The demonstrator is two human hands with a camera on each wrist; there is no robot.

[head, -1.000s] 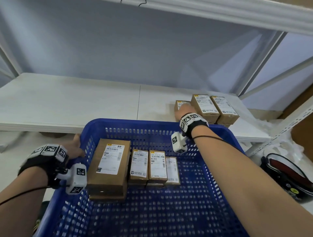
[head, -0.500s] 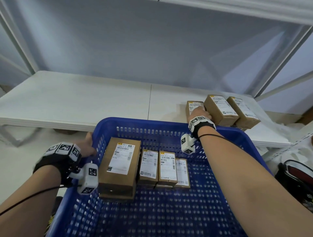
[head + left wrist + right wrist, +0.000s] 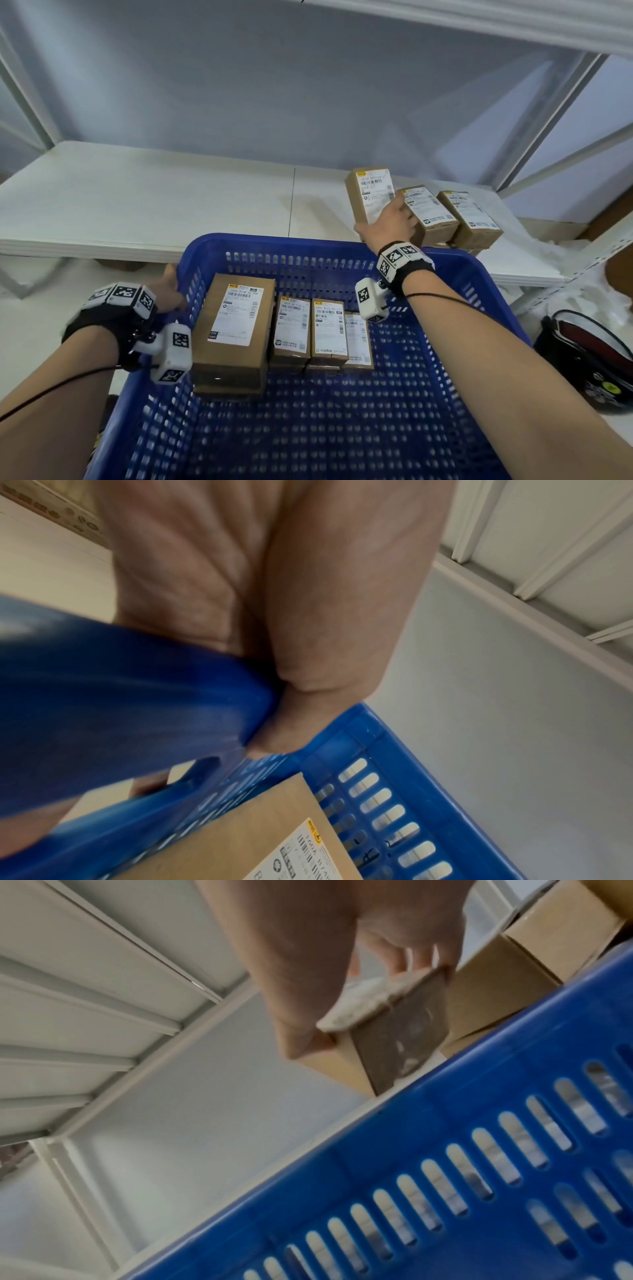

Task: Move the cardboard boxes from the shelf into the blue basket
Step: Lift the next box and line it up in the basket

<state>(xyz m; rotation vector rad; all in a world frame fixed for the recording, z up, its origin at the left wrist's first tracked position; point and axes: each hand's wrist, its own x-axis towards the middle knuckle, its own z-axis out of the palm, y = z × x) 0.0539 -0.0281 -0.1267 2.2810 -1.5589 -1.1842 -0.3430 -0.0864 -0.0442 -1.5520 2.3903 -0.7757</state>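
White shelf (image 3: 137, 202): R grip (image 3: 387, 222) holds box (image 3: 368, 195), label part-hidden; L grip (image 3: 168, 291) clamps basket (image 3: 455, 270) rim.

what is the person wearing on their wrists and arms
Both forearms are bare, no sleeves. Each wrist has a black strap: the left wrist band and right wrist band carry white blocks printed with black square markers. A white marked camera module hangs below each, and a thin black cable trails along each forearm.
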